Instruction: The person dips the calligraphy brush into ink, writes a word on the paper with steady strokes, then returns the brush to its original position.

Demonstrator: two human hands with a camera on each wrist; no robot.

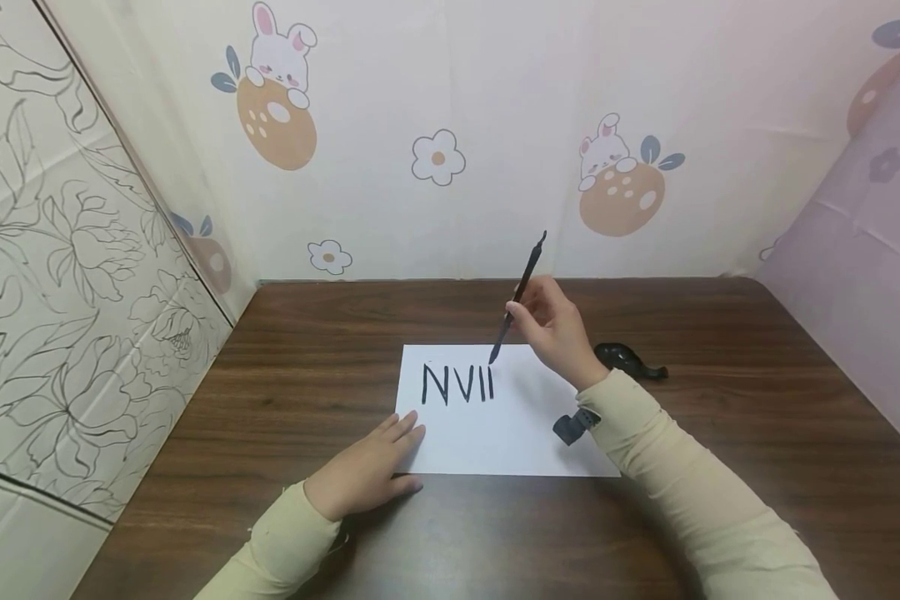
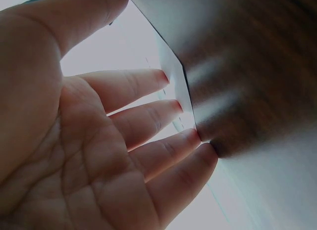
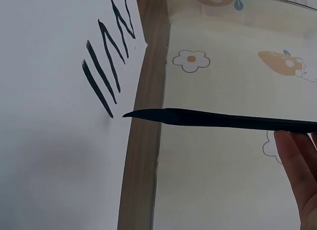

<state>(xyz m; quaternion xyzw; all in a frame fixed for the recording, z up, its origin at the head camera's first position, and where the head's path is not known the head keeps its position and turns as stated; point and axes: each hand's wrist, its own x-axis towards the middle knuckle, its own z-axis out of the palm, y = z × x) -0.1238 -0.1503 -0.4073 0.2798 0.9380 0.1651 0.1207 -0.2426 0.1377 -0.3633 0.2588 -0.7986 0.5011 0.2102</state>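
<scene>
A dark writing brush (image 1: pixel 526 279) is pinched between the thumb and fingers of my right hand (image 1: pixel 555 327), its tip pointing down. That tip is close above the sheet of paper (image 1: pixel 510 442), near the top of the last black stroke. Bold black strokes (image 1: pixel 457 385) reading "NVII" run along the upper left of the sheet. In the right wrist view the brush (image 3: pixel 198 117) tapers to a fine black point just off the strokes (image 3: pixel 97 89). My left hand (image 1: pixel 371 467) lies with fingers extended over the paper's lower left edge, the thumb apart from them.
A glossy black object (image 1: pixel 626 360), rounded with a narrow end, sits behind my right wrist. A small black camera (image 1: pixel 570 427) is strapped to that wrist. The brown wooden table (image 1: pixel 322 350) meets a patterned wall (image 1: pixel 450 225) at the back; another patterned panel (image 1: pixel 82 250) stands left.
</scene>
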